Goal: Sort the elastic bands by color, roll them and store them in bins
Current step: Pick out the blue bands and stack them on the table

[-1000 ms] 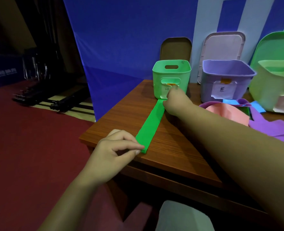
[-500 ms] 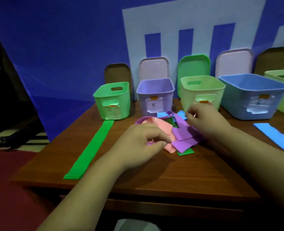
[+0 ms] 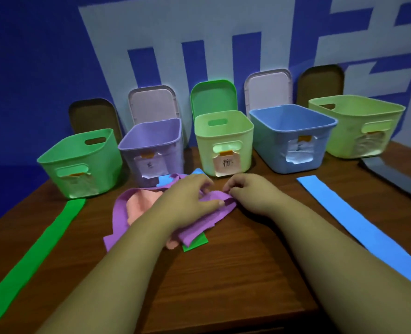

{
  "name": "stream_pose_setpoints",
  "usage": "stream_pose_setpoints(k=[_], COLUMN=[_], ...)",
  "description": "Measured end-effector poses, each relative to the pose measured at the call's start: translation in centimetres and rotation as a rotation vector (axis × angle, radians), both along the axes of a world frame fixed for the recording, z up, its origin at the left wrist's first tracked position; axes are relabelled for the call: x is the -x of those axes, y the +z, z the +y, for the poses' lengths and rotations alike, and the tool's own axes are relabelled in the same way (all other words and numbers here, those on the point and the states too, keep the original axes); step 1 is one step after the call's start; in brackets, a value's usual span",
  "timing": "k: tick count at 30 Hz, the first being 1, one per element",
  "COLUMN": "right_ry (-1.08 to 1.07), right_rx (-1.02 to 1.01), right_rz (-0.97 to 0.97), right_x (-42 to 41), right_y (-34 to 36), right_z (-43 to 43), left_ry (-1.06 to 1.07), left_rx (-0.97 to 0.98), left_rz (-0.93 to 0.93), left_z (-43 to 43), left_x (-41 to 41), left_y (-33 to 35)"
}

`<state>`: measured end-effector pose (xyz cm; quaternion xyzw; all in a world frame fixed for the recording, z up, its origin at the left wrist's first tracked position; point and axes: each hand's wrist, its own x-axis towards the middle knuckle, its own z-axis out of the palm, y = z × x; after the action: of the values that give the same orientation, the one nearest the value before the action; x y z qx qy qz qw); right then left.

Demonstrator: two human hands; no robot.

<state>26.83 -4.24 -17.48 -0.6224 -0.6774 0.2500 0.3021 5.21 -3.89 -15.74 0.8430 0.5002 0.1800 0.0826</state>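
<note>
Both forearms reach up from the bottom of the frame and meet at the centre of the table (image 3: 223,280). The left hand (image 3: 187,197) lies palm down on the heap of bands, fingers curled, thumb and fingers pinching the purple band (image 3: 199,229). Just beside it, the right hand (image 3: 246,190) pinches the same band's right edge with bent fingers. A pink band (image 3: 141,203) lies bunched inside the purple one, left of the left hand.

Wooden table (image 3: 235,273), five in a row at the back: green bin (image 3: 79,165), purple bin (image 3: 151,145), small lime bin (image 3: 223,141), blue bin (image 3: 291,138), big lime bin (image 3: 358,126). Green band (image 3: 31,256) flat on the left, blue band (image 3: 358,220) flat on the right, grey band (image 3: 392,177) beyond it, tangled pile (image 3: 132,208) mid-table.
</note>
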Motion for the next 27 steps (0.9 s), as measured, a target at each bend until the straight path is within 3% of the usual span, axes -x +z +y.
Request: stream_pose_setpoints(k=[9,18,24,27], right_ry=[0.023,0.055,0.173,0.262], right_rx=[0.036,0.027,0.041,0.105], right_rz=[-0.006,0.114,0.175,0.230], right_x=[0.0,-0.1,0.2,0.4], right_y=[0.6,1.0,1.4,2.2], right_z=[0.4,-0.8,-2.5,-3.6], left_ry=[0.001,0.009,0.051,0.154], left_rx=[-0.035,-0.038,-0.030,0.013], left_rz=[-0.186,-0.249,-0.250,-0.342], left_z=[-0.6,-1.5,-1.6,-1.5], left_x=[0.0,0.0,0.5,0.9], left_y=[0.2,0.5,0.7,1.7])
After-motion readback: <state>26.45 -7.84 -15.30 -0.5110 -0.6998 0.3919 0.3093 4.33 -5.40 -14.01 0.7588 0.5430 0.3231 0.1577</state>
